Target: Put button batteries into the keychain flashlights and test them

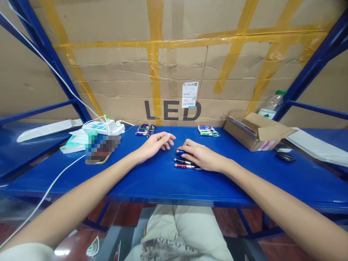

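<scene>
My right hand (202, 155) is closed on a small blue keychain flashlight (179, 152), its silver end pointing left. Just below it on the table lie a black keychain flashlight (181, 161) and a red one (183, 166), side by side, their right ends partly hidden by my fingers. To the left, my left hand (155, 145) hovers with bent, relaxed fingers apart and nothing in them. Behind it is a row of purple and dark keychain flashlights (145, 130). Another row in mixed colours (207, 131), with a green one in front, lies farther back on the right.
The blue table (152, 185) backs onto a large taped cardboard box (119, 79) marked LED. At left are a white power strip (102, 127), a tissue pack (74, 142) and a phone (102, 159). An open small carton (255, 132), a mouse (285, 156) and a bottle (274, 103) stand right.
</scene>
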Tool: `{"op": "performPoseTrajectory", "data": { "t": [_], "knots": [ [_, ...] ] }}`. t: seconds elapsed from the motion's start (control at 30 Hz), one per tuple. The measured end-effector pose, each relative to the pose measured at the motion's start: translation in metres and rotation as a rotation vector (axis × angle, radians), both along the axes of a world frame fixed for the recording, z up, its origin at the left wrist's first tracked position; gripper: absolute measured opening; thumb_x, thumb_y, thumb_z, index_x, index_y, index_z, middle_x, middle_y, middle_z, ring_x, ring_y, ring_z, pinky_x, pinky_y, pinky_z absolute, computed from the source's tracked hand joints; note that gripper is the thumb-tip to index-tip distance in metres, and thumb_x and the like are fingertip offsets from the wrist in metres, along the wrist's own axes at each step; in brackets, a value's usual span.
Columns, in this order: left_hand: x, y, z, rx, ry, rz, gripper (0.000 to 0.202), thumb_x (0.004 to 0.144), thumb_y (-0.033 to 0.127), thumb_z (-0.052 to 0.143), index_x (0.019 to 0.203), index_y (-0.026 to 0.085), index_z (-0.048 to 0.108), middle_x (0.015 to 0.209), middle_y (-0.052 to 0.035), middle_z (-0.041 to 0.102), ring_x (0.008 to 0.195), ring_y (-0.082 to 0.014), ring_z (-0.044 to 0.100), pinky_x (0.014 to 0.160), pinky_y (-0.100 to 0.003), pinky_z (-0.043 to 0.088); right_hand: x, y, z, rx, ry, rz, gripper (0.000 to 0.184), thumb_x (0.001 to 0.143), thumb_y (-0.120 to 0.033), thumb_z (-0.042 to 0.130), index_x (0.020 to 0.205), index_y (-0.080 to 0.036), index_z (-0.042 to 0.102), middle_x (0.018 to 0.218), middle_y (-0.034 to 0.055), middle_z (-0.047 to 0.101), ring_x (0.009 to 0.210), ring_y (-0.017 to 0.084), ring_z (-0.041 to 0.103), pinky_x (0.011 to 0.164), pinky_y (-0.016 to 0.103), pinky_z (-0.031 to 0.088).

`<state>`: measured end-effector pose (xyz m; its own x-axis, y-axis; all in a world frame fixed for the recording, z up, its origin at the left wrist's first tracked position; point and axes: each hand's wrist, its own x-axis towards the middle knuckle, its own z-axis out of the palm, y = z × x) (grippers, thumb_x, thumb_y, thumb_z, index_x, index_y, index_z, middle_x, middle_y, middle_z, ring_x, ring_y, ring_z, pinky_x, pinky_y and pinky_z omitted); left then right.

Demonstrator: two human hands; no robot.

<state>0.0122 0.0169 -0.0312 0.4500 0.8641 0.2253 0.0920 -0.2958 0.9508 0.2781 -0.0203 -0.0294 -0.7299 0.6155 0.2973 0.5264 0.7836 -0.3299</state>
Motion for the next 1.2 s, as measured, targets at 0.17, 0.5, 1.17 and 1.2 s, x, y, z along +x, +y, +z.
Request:
{"op": "performPoseTrajectory", "data": {
  "t": [0.17, 0.5, 1.17, 1.2],
  "knots": [
    [0.0, -0.003, 0.001, 0.077, 0.065, -0.001, 0.054, 0.1, 0.069, 0.066, 0.11, 0.017, 0.08, 0.096, -0.0109, 0.076, 0.083, -0.0225, 0.067, 0.079, -0.035, 0.05, 0.002, 0.003, -0.002, -0.018, 0.003, 0.019, 0.037, 0.114, -0.041, 0.05, 0.141, -0.025, 0.07, 0.122, 0.0111, 0.067, 0.111, 0.027, 0.069, 0.102, 0.045, 0.059],
    [0.005, -0.03, 0.006, 0.455, 0.437, -0.108, 0.041, 0.091, 0.054, 0.084, 0.123, 0.028, 0.079, 0.114, -0.0105, 0.072, 0.105, -0.0316, 0.065, 0.095, -0.042, 0.047, 0.005, 0.01, 0.001, 0.002, 0.029, -0.018, 0.026, 0.111, -0.027, 0.052, 0.121, -0.02, 0.075, 0.115, 0.0111, 0.078, 0.104, 0.026, 0.073, 0.094, 0.04, 0.057],
    [-0.01, -0.013, 0.009, 0.628, 0.698, -0.196, 0.035, 0.106, 0.052, 0.068, 0.128, 0.026, 0.075, 0.122, -0.0079, 0.073, 0.115, -0.0265, 0.063, 0.103, -0.039, 0.049, 0.007, 0.018, -0.005, -0.02, -0.119, -0.421, 0.024, 0.111, -0.022, 0.049, 0.116, -0.02, 0.073, 0.122, 0.0111, 0.079, 0.112, 0.028, 0.074, 0.096, 0.037, 0.053],
    [-0.014, -0.009, 0.011, 0.631, 0.724, -0.182, 0.035, 0.106, 0.053, 0.067, 0.128, 0.026, 0.075, 0.122, -0.0078, 0.073, 0.114, -0.0266, 0.063, 0.103, -0.039, 0.049, 0.007, 0.018, -0.004, -0.022, -0.124, -0.423, 0.024, 0.111, -0.023, 0.049, 0.116, -0.02, 0.073, 0.122, 0.011, 0.079, 0.112, 0.029, 0.074, 0.096, 0.037, 0.053]
  ]
}}
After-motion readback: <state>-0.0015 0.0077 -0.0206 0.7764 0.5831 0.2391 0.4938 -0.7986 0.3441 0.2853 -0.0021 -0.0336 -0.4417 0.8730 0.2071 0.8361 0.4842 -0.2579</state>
